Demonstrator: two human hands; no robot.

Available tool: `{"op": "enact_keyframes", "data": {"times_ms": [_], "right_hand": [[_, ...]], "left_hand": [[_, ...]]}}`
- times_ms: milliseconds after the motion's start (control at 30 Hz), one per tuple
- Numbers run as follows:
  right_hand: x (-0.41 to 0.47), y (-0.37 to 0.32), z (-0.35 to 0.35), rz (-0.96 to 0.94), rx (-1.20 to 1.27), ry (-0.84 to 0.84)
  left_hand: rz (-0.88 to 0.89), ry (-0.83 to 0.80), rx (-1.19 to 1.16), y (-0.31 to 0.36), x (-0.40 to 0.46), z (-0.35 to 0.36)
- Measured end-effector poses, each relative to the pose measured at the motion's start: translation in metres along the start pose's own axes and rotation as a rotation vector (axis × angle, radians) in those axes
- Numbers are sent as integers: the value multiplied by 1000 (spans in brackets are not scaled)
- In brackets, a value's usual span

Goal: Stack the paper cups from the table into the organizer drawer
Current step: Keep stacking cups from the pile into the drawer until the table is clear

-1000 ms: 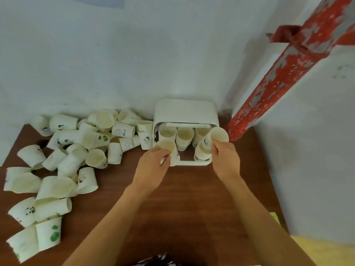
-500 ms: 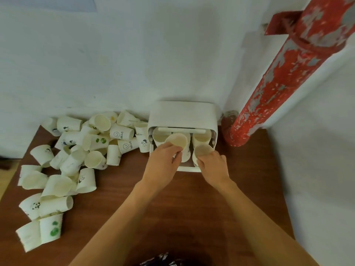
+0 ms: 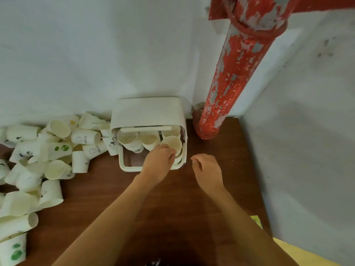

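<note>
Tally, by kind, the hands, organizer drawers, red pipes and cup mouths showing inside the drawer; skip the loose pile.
Hands: 2 (left hand gripping the front-right cup; right hand)
Organizer drawer: 1
Red pipe: 1
Cup mouths in drawer: 4 (front-right cup, plus)
Total: 8

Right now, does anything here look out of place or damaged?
Yes. The red pipe in the corner has paint peeling off in grey patches. Left of the organizer drawer, loose paper cups lie tumbled on their sides in a heap.

Right hand (image 3: 208,169) now off cup (image 3: 171,144).
</note>
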State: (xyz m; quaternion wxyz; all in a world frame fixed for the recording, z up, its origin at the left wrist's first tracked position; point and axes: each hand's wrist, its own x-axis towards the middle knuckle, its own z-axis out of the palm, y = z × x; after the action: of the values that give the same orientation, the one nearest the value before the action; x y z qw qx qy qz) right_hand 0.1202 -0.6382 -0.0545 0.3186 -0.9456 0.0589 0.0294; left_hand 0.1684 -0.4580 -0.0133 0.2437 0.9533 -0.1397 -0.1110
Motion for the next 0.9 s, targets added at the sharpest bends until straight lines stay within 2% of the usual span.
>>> {"op": "enact_keyframes", "data": {"times_ms": [233,433,633,800,900], "right_hand": [[0,-7,3,-44,-5,7],[-7,-58,29,-157,41,-47],[-20,-122,84,-236,48,-272],[-32,-176,131,-179,8,-513],[-33,-204,152,-132,-17,-565]], "left_hand": [[-23,91,-79,3,-12,2],[-130,142,-87,-51,-67,-22],[-369,178,-38,-136,-139,-52],[-553,200,-46,-214,-183,-70],[-637,216,-66,-260,-197,-78]]}}
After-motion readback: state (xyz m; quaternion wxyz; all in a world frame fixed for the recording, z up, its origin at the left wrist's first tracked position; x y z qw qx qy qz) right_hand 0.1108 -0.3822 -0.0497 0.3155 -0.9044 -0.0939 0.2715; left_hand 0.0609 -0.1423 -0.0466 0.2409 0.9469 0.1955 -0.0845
